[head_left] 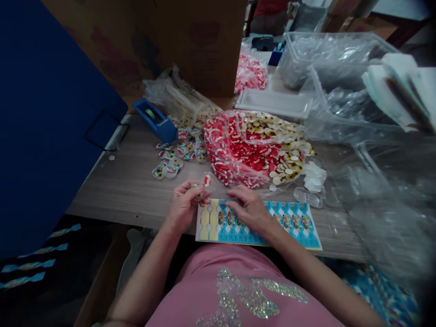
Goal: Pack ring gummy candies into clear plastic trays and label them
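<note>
My pink cloth top point(190, 277): silver glitter shapes point(259, 303). My rectangular turquoise paper sticker sheet point(235, 234): repeated multicoloured prints point(296, 221), yellow strip point(210, 222). Red bagged pieces point(243, 152): white-trimmed. Angular blue plastic tape dispenser point(158, 125): pale-green roll point(150, 112). Grey-brown tabletop point(136, 195): woodgrain.

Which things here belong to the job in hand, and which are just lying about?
In the job:
round pieces in the left hand
label sheet by the right hand
red pieces
labelled packs

Apparently just lying about:
tape dispenser
cardboard box
blue panel

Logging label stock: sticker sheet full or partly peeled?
Partly peeled: sticker sheet shows bare yellow backing at its left end, blue labels further right.
</note>
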A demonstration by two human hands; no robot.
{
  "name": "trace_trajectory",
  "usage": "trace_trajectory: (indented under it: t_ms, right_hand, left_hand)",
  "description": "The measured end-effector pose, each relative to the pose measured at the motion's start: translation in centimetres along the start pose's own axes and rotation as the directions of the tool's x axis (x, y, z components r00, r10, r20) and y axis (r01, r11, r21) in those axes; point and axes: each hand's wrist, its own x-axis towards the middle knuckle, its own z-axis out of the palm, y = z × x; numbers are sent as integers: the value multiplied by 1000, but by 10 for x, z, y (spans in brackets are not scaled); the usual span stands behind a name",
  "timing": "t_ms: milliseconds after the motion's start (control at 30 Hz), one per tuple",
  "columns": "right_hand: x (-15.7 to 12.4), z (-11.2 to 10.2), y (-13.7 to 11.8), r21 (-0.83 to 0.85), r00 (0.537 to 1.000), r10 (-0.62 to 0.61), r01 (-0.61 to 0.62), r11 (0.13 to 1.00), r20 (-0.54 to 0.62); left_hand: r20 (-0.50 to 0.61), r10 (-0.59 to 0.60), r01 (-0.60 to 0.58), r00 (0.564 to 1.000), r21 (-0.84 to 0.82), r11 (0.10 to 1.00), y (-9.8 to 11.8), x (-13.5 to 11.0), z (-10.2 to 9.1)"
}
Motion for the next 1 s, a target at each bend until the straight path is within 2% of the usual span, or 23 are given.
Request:
trace_trajectory:
  t_ms: [67,133,200,267,433,533,667,800,1000]
  right_hand:
    - [-4,7,-2,-323,991,-46,85,942,129]
    - [-5,13,-5,-510,982,-35,126,851,184]
    - [-5,18,-6,-584,981,-36,142,800,189]
    - [-5,22,-3,-588,983,-67,157,794,172]
    - [-12,29,11,-493,972,-197,236,837,130]
    - [-12,27,13,-335,972,-210,233,913,103]
    - [-12,16,10,6,981,-152,152,988,117]
    - [-17,9,9,162,993,-47,29,986,108]
    - [-33,0,12,260,983,25,-72,963,182]
  left_hand:
    - [-12,-38,37,999,-62,997,-7,-5,-3]
    - [-16,-59,56,998,-143,988,-17,-8,-3]
    - [-24,-63,56,998,-209,976,-26,-9,-3]
    - [-41,-66,54,997,-245,968,-32,-8,-3]
    - [-36,-95,82,995,-264,961,-37,-8,-7]
    - [48,-113,121,992,-248,961,-36,-9,-9]
    - [238,-148,202,960,-222,954,-33,-9,-14]
    - [380,-97,200,920,-240,950,-35,-7,-19]
    - [391,-99,202,915,-233,951,-43,-7,-21]
